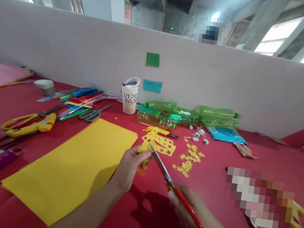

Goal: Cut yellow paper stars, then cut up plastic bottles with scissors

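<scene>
1. Fingers of the left hand (128, 167) pinch a small, bent yellow paper (145, 148); the right hand (184, 202) grasps red-handled scissors (161, 165).
2. The paper is right of the large yellow sheets (72, 167), at the blade tips.
3. Scraps (168, 145) with star-shaped holes lie beyond.

I see windows (279, 34) glaring far beyond the left fingers (143, 157), a soft shadow (151, 211) below them, and stretched, blurry edges.
</scene>
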A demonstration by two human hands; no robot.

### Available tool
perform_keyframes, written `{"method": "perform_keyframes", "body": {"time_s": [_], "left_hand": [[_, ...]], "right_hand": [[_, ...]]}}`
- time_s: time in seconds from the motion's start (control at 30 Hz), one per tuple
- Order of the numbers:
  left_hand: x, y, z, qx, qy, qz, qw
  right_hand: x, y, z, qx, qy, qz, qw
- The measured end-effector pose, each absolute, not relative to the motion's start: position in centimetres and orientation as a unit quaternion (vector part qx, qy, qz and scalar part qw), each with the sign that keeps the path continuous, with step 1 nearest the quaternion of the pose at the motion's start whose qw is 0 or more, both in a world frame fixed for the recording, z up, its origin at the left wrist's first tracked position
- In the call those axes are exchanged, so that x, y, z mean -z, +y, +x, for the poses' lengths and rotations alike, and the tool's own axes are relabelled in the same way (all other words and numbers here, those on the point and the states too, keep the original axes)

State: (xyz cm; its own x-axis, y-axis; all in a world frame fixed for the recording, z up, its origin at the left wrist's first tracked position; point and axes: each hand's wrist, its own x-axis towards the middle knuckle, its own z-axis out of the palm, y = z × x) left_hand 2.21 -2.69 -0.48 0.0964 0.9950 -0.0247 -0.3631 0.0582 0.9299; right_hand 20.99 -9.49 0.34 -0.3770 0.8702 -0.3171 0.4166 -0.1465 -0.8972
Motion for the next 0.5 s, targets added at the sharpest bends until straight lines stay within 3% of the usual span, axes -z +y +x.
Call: {"method": "perform_keyframes", "body": {"time_s": [0.5], "left_hand": [[0.6, -2.7, 2.2, -0.548, 0.376, 0.401, 0.631]], "right_hand": [[-1.2, -9.5, 20.9, -0.555, -0.614, -0.527, 0.193]]}}
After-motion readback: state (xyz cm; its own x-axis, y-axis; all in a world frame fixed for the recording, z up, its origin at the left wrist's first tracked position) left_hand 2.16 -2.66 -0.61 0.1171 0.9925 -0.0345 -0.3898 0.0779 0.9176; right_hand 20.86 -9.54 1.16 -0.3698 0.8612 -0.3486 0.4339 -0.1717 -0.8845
